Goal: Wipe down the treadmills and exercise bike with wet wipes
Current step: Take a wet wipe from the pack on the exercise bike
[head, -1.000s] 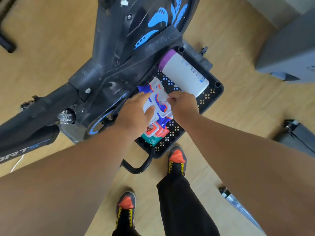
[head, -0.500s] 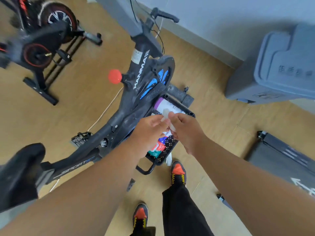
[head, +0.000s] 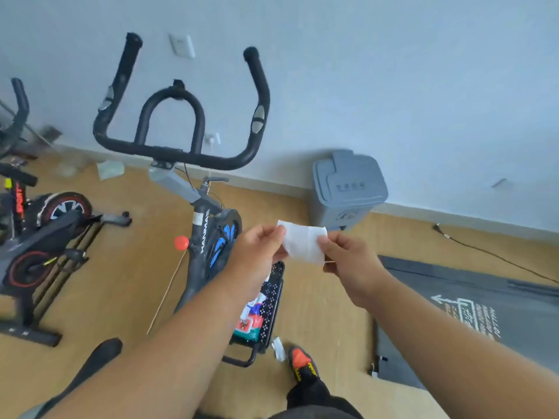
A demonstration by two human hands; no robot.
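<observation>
Above the black basket by the exercise bike, both hands are holding a white wet wipe stretched between them; the left hand is pinching its left edge, the right hand is pinching its right edge; a colourful wipes pack is lying in the basket; a treadmill is lying on the floor to the right; a grey bin is standing against the wall; a second bike is standing at left.
</observation>
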